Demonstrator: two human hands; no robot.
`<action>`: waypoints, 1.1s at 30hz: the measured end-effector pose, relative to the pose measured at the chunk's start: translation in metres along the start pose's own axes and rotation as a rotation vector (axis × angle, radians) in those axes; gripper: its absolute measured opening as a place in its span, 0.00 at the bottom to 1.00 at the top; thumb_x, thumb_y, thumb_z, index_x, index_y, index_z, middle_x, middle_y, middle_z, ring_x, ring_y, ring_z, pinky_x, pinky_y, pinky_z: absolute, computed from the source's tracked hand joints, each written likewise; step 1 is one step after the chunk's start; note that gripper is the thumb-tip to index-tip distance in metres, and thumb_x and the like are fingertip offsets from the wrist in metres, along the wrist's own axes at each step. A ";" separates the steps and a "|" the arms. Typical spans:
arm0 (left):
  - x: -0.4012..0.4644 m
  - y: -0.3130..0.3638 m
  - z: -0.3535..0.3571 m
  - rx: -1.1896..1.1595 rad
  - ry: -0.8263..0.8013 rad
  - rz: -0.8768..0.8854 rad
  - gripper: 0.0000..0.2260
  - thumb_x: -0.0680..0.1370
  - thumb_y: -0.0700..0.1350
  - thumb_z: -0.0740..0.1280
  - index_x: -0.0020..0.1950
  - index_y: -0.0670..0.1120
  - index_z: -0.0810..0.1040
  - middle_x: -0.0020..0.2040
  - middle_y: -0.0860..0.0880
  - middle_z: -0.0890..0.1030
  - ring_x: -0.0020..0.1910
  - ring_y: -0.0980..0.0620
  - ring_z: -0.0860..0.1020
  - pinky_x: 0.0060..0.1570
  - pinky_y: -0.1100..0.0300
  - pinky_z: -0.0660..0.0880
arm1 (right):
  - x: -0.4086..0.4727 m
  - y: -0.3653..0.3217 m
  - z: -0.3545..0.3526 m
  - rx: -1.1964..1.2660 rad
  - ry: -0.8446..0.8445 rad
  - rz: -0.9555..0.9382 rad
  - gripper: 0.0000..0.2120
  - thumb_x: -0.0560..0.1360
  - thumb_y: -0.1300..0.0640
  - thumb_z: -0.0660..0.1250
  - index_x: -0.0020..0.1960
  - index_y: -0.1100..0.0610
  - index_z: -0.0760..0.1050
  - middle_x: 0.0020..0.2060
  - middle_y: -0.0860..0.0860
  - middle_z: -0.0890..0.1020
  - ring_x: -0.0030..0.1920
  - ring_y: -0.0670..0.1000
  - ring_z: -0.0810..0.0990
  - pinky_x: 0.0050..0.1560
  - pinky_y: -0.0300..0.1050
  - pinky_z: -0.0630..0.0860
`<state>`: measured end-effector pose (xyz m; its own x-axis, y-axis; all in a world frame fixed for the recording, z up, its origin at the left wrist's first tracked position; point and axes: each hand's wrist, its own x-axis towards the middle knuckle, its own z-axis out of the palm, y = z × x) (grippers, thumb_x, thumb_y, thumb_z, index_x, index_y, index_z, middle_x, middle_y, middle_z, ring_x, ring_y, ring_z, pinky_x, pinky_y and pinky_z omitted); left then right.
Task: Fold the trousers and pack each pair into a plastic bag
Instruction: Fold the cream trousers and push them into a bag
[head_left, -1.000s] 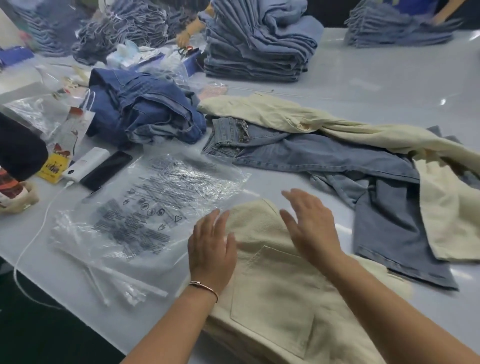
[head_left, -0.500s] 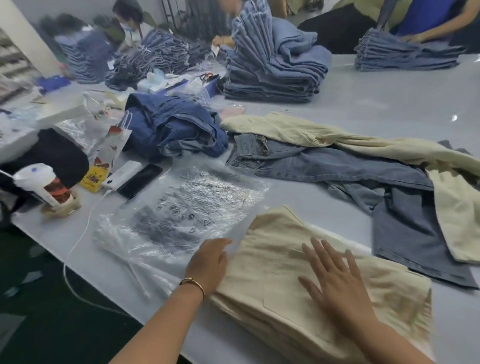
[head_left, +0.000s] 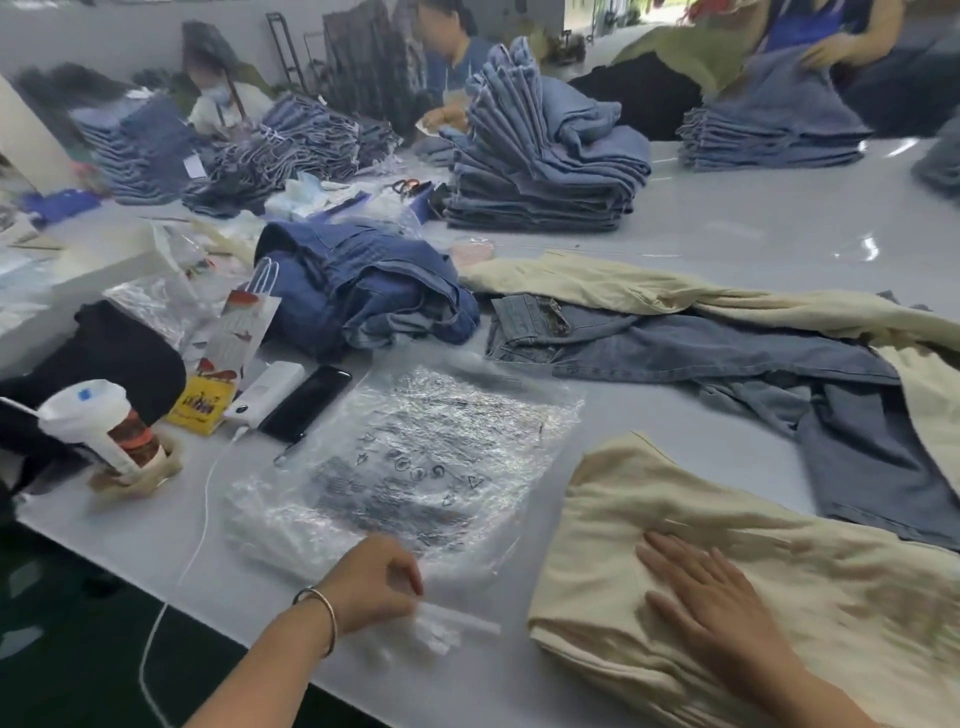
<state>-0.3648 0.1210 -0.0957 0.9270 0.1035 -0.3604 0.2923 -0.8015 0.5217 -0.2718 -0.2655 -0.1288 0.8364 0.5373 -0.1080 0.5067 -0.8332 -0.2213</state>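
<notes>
Left hand (head_left: 382, 584) has left the folded cream trousers (head_left: 727, 545), now pinches the plastic bag (head_left: 415, 467) edge beside them; right hand (head_left: 711, 587) stays flat on top. Bagging begins.

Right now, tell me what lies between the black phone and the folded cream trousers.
In the head view, the printed plastic bag lies flat between the black phone and the folded cream trousers, then a bare strip of table.

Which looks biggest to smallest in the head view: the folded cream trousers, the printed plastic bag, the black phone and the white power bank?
1. folded cream trousers, though nearest the camera
2. printed plastic bag
3. black phone and white power bank: alike, unranked
</notes>
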 end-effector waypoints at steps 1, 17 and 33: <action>0.001 -0.002 0.001 0.052 -0.029 0.059 0.08 0.62 0.49 0.70 0.31 0.64 0.79 0.45 0.55 0.77 0.49 0.59 0.75 0.53 0.62 0.72 | -0.001 -0.001 0.000 0.030 -0.002 0.023 0.25 0.79 0.36 0.49 0.74 0.34 0.47 0.73 0.31 0.47 0.73 0.33 0.43 0.71 0.37 0.34; 0.018 -0.023 -0.019 0.019 0.156 0.252 0.06 0.75 0.46 0.69 0.39 0.54 0.75 0.37 0.55 0.79 0.37 0.61 0.75 0.41 0.65 0.73 | -0.004 -0.038 0.006 0.100 0.038 0.268 0.24 0.81 0.40 0.51 0.76 0.39 0.52 0.75 0.35 0.48 0.73 0.35 0.42 0.73 0.40 0.38; 0.071 0.157 0.036 -0.628 0.015 0.283 0.08 0.75 0.33 0.68 0.39 0.44 0.77 0.30 0.51 0.79 0.28 0.57 0.75 0.28 0.67 0.70 | -0.046 -0.041 -0.018 -0.200 -0.248 0.244 0.55 0.67 0.41 0.70 0.76 0.43 0.31 0.78 0.56 0.41 0.78 0.55 0.42 0.73 0.60 0.43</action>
<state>-0.2619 -0.0186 -0.0675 0.9896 -0.0481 -0.1356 0.1146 -0.3063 0.9450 -0.3278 -0.2583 -0.0972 0.8736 0.3153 -0.3705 0.3506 -0.9361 0.0299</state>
